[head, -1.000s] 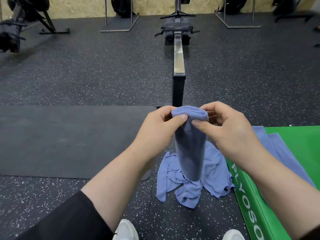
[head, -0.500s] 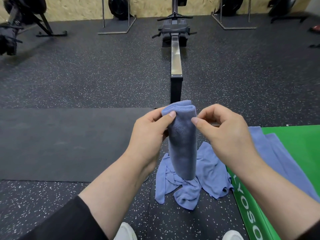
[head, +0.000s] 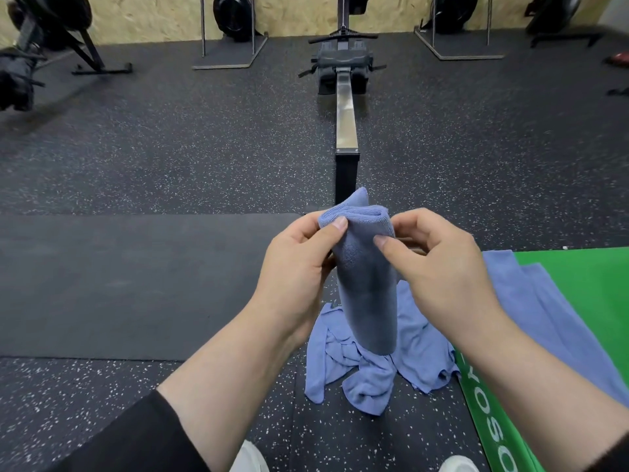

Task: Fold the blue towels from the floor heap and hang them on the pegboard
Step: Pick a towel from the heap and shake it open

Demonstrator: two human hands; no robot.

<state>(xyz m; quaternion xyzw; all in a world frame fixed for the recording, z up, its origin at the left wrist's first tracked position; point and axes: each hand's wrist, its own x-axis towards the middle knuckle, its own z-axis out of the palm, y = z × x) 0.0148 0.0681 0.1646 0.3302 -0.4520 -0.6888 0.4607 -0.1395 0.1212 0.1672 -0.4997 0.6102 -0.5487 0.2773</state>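
A folded blue towel (head: pixel 369 294) hangs upright in front of me as a narrow strip. My left hand (head: pixel 299 267) pinches its top left edge between thumb and fingers. My right hand (head: pixel 439 267) pinches its top right side, thumb on the near face. One loose corner sticks up above the top fold. Below it, a heap of crumpled blue towels (head: pixel 364 376) lies on the speckled floor. Another blue towel (head: pixel 531 301) lies spread on the green box at my right. No pegboard is in view.
A green plyo box (head: pixel 585 301) fills the lower right. A rowing machine rail (head: pixel 346 117) runs straight ahead from the heap. A dark mat (head: pixel 129 284) covers the floor at left. Stands and exercise machines line the far wall. My white shoes show at the bottom.
The top of the towel has shifted slightly left between my hands, and a loose corner now sticks up above the fold. Both hands keep their pinch.
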